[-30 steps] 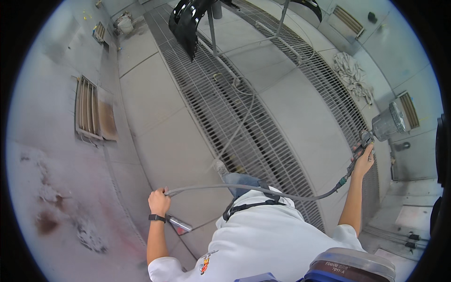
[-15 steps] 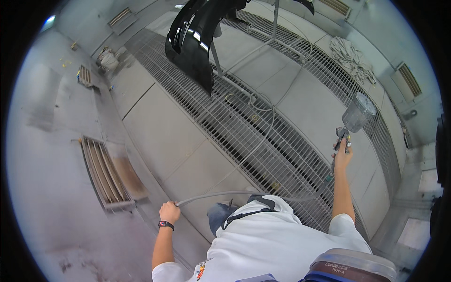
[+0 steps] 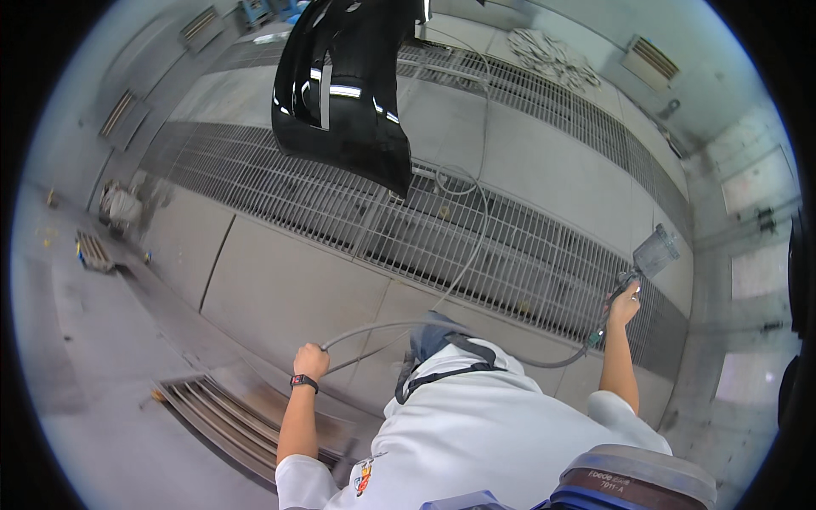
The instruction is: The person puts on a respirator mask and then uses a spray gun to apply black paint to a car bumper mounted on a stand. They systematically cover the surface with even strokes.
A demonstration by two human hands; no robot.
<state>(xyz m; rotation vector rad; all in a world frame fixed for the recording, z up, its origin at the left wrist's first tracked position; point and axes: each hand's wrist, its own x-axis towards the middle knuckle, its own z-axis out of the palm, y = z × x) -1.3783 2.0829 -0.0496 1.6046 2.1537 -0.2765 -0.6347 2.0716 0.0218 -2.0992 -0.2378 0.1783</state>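
At the right, my right hand [image 3: 626, 304] is wrapped round the handle of a spray gun [image 3: 627, 279]. A translucent grey paint cup [image 3: 656, 252] sits on top of the gun, tilted to the upper right. From the gun's base, by a green fitting, a grey air hose [image 3: 557, 363] loops across in front of my body. My left hand [image 3: 312, 361], with a dark watch on its wrist, is closed round that hose at the left. Ahead, a glossy black car bumper [image 3: 340, 115] hangs above the floor, apart from both hands.
Metal floor grating [image 3: 501, 246] runs between pale floor panels [image 3: 289, 272]. A thinner hose coil [image 3: 459, 180] lies on the grating. Crumpled pale sheeting [image 3: 552, 58] lies by the far wall. A louvred vent [image 3: 229, 425] is close by my left arm; lit panels line the right wall.
My view has swung round to the right, so the bumper appears nearer and broader. The spray gun sits lower in view. Both hands keep their hold.
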